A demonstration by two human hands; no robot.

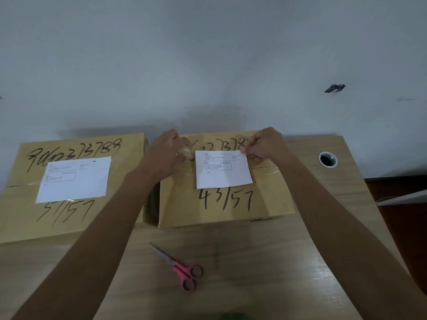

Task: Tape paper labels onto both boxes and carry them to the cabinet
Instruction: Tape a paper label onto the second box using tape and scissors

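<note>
Single head view, above, looking forward-down; desk (254,262) close, wall behind.

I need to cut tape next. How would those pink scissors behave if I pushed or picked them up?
The pink scissors lie flat and closed on the table, so they would probably slide rather than roll. They look rigid and likely light; the plastic loops offer an easy hold, the bare blades less so.

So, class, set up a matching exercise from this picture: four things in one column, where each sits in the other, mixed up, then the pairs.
Things:
1. scissors
2. tape roll
3. left label
4. cable hole

Places:
A. on the box marked 51/57
B. in the left hand
C. desk, in front of the boxes
D. desk, right of the boxes

Pairs: 1-C, 2-B, 3-A, 4-D
</note>
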